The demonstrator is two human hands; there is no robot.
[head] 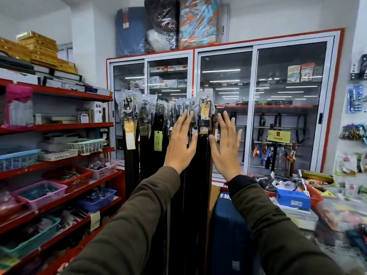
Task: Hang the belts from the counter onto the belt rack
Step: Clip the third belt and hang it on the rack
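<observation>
Several dark belts (146, 155) hang side by side from the belt rack (224, 105), their buckles wrapped in clear plastic with yellow and green tags. My left hand (181, 143) is raised flat with fingers spread, its fingertips against the wrapped buckles near the middle of the row. My right hand (226, 145) is also flat with fingers apart, just right of the last hanging belt (204, 124), which carries a tan tag. Neither hand holds anything. The counter (335, 213) lies low at the right, blurred.
Red shelves (59, 155) with plastic baskets fill the left. A glass-door cabinet (254, 108) stands behind the rack. A blue suitcase (228, 235) sits below my right arm. A red tray (315, 195) with a blue box and small goods sits on the counter.
</observation>
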